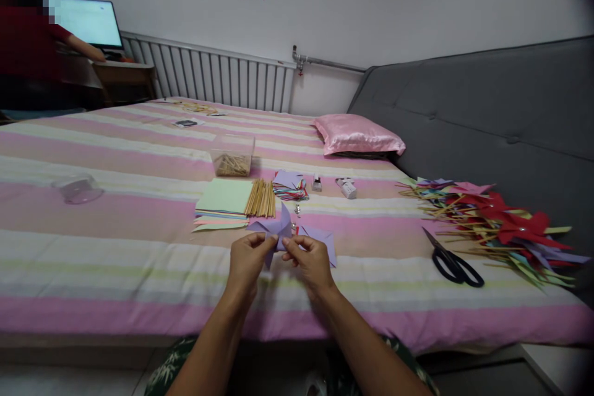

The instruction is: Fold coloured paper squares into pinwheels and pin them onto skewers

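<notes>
Between my two hands is a purple paper pinwheel, its blades folded in toward the middle. My left hand pinches it near the centre from the left. From the right, my right hand grips it with thumb and fingertips close to the same spot. A flat purple paper piece lies just behind my right hand. Small shiny metal bits rest on the sheet beyond the pinwheel. Close by are a bundle of thin wooden sticks, a stack of pale green paper and a pile of cut coloured squares.
Black scissors lie to the right, before a heap of finished pinwheels. A clear box of sticks stands behind the paper, a clear lid at left. A pink pillow is farther back. A person sits at a monitor.
</notes>
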A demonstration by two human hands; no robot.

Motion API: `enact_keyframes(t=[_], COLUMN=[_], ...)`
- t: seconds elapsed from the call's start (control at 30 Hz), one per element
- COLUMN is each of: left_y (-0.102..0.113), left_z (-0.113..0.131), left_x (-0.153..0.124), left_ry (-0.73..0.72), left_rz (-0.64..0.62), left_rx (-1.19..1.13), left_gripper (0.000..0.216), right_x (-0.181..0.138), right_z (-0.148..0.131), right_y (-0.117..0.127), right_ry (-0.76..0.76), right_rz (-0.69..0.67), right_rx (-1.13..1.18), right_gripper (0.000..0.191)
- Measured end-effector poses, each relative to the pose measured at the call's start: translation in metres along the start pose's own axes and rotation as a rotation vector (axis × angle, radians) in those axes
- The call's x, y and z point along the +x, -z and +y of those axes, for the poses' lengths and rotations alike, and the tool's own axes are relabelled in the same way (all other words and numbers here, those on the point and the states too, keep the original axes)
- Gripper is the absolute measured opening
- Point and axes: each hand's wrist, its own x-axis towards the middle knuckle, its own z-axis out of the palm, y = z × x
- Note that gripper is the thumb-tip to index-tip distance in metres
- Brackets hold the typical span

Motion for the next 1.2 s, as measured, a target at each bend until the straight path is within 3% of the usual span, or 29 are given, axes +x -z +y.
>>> enact_keyframes(t=[0.63,1.2], left_y=[0.002,0.004], left_z=[-0.009,-0.016], left_x=[0.005,0.010], left_ry=[-0.062,-0.132], left_rz=[-0.007,-0.025], left_rx=[0.074,0.201], left_gripper=[0.019,0.020], right_x=[-0.001,0.001], right_z=[0.007,0.008], right_y=[-0.001,0.006], right_ry=[0.099,0.231], right_rz=[0.094,0.166], right_rx=[-0.083,-0.366], right_gripper=[0.020,0.016])
